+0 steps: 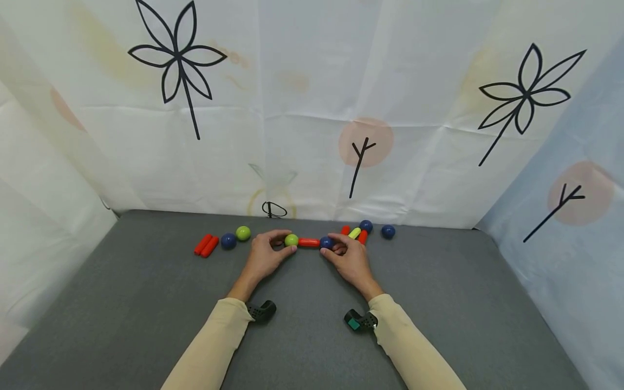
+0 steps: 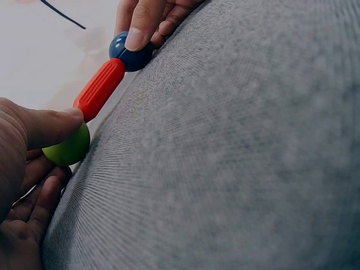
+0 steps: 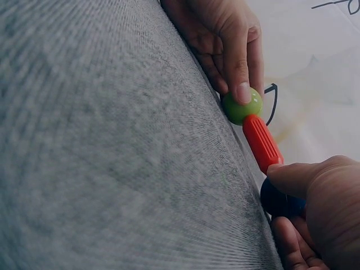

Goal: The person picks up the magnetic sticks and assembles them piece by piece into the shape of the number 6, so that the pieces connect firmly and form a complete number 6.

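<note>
- Left hand (image 1: 265,255): grasping a green ball (image 1: 291,240), thumb and fingers pinched.
- Right hand (image 1: 352,260): grasping a blue ball (image 1: 326,242) likewise.
- Red rod (image 1: 309,242): between the two balls, touching both, at the desk's (image 1: 312,346) far middle.
- Far left: two red sticks (image 1: 210,246), second blue ball (image 1: 228,241), second green ball (image 1: 243,233).
- Far right: yellow-green rod (image 1: 354,233), third blue ball (image 1: 388,232).

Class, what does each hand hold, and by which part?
The left hand pinches the green ball at one end of the red rod, thumb on the near side; the right hand pinches the blue ball at the other end likewise.
</note>
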`<action>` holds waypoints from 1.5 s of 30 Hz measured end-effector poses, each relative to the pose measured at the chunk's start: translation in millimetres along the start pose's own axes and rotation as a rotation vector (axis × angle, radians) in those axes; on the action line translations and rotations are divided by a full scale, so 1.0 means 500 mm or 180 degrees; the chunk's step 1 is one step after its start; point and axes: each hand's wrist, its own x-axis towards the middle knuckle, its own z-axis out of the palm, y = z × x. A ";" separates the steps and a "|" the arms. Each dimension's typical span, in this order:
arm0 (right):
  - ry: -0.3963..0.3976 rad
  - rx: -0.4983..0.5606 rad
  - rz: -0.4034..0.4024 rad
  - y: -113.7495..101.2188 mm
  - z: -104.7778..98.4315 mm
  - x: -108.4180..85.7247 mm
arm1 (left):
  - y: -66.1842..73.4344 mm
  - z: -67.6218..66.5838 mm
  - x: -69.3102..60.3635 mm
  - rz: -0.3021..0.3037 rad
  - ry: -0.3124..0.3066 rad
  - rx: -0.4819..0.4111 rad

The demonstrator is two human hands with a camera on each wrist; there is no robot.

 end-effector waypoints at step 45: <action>-0.0041 -0.0042 -0.0093 0.000 0.000 0.000 | -0.094 -0.286 -0.045 -0.0707 0.1332 0.0152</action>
